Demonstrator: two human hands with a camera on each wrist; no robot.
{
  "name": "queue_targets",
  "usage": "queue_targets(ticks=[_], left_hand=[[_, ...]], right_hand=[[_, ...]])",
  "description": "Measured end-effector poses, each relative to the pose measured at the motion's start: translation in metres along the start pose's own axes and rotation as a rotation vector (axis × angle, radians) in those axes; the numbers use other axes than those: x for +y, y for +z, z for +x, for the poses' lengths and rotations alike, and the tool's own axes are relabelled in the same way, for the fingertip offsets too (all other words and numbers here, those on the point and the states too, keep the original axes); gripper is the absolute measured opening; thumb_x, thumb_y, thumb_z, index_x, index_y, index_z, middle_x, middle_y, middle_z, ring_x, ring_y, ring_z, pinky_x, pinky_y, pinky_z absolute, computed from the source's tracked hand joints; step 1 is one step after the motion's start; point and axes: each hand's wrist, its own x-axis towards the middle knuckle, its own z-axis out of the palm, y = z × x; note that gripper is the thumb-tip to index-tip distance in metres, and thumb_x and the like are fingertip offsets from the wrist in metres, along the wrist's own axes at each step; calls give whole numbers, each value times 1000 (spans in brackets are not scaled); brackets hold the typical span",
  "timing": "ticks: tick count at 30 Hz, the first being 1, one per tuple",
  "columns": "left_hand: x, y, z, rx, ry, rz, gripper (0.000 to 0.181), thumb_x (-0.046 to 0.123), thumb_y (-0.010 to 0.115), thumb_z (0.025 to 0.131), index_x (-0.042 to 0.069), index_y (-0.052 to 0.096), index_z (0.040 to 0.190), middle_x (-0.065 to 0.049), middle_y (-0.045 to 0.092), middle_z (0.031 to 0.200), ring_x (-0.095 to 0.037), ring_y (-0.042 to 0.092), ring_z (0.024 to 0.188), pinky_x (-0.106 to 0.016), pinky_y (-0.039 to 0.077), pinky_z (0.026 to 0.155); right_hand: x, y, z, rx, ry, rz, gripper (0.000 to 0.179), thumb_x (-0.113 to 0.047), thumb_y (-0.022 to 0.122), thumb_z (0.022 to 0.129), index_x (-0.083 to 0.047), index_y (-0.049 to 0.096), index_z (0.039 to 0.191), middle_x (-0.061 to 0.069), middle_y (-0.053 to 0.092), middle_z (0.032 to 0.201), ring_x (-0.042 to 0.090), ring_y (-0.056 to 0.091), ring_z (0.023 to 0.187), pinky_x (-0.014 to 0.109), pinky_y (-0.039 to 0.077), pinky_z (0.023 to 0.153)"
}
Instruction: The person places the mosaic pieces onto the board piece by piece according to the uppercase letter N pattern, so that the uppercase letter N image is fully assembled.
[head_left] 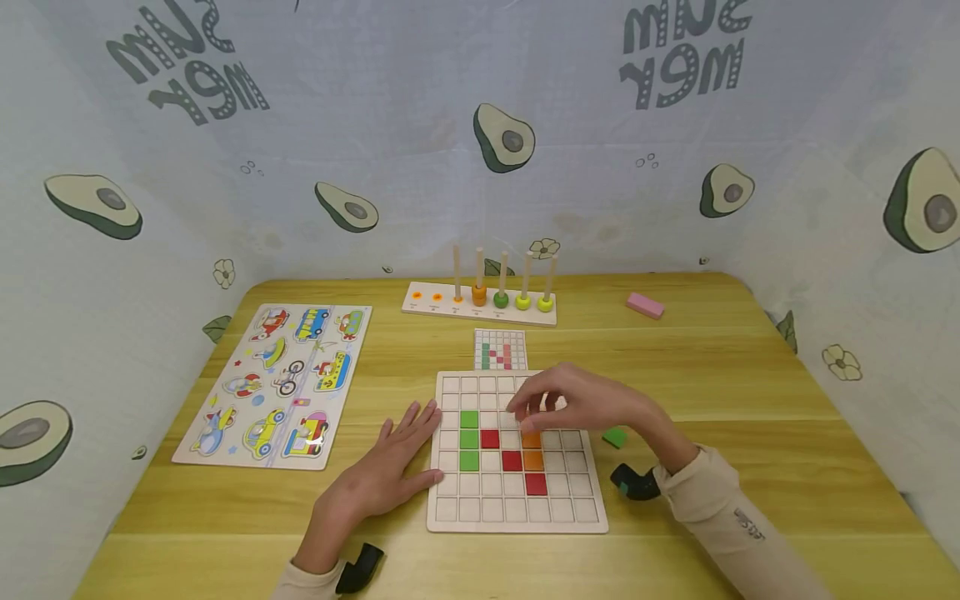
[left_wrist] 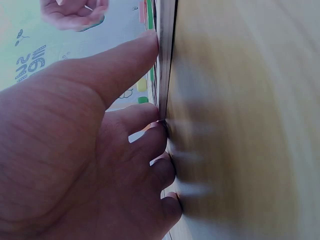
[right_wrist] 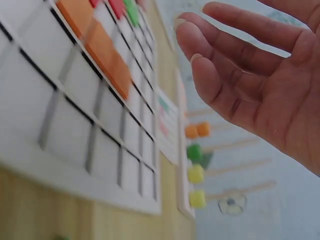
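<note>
A white grid board (head_left: 491,507) lies on the wooden table. In its cells are green tiles (head_left: 468,438) in a column, red tiles (head_left: 512,461) on a diagonal, and a column of orange tiles (right_wrist: 106,47). My left hand (head_left: 386,468) rests spread on the table, its thumb and fingertips against the board's left edge. Above the orange column, my right hand (head_left: 573,400) is raised with fingers loosely bent; in the right wrist view nothing is between them. It partly covers the board's upper right in the head view. A small pattern card (head_left: 500,348) lies behind the board.
A pegged counting stand (head_left: 442,308) with coloured beads is at the back. On the left lies a vehicle picture puzzle (head_left: 273,387). A pink block (head_left: 646,305) sits at the back right. One loose green piece (head_left: 615,437) is right of the board, under the right forearm.
</note>
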Motion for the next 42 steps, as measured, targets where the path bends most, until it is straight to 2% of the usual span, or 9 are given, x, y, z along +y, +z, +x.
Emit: queue_targets(ticks=[4,8,14,20,24,28,37,42], left_hand=[[-1,0,1,-2,0,8,79,30,69,107,5,28,170,-10,18,180,-37,5,167,-64,3,133],[-1,0,1,-3,3,8,79,29,69,107,4,28,171,-11,18,180,-37,4,167,-64,3,133],[0,-1,1,3,7,4,79,29,69,107,4,29,170,-11,19,180,-38,6,167,-64,3,133],[0,0,0,5,3,1,79,29,69,107,4,30,170,-11,20,180,-38,6,167,-64,3,133],[-2,1,1,-1,-3,6,79,29,69,107,5,29,170,-10,18,180,-37,5,167,-64,3,133],[-3,2,1,-5,0,1,80,30,69,107,4,28,171,-11,18,180,-37,4,167,-64,2,133],[0,1,-1,12,8,-8,79,29,70,106,4,30,170,-12,20,180,-38,6,167,-65,3,133],[1,0,-2,7,2,-13,79,30,69,107,4,29,170,-11,20,180,-37,6,167,-65,2,133]], right_hand=[[9,-22,-21,57,33,-16,30,-19,75,103,-1,76,127,8,78,113,13,68,94,31,63,84],[18,-35,-37,91,78,-25,28,-15,77,101,1,76,125,11,77,111,13,69,93,30,63,83],[26,-44,-60,106,118,-29,25,-11,82,97,2,74,116,6,74,101,13,67,87,30,63,78],[34,-43,-76,97,153,-50,26,-11,87,92,1,74,110,3,72,95,15,65,83,29,62,74],[42,-39,-80,83,211,-46,29,-13,89,90,0,74,111,4,72,97,20,65,85,29,60,75],[48,-35,-84,85,264,-51,28,-14,90,89,-1,74,108,3,71,98,17,64,84,28,59,73],[56,-23,-88,114,321,-1,29,-13,93,85,-3,70,99,2,67,92,14,60,80,25,54,69],[56,-19,-86,123,339,-39,32,-11,95,81,-4,68,96,1,64,87,13,56,78,24,51,66]])
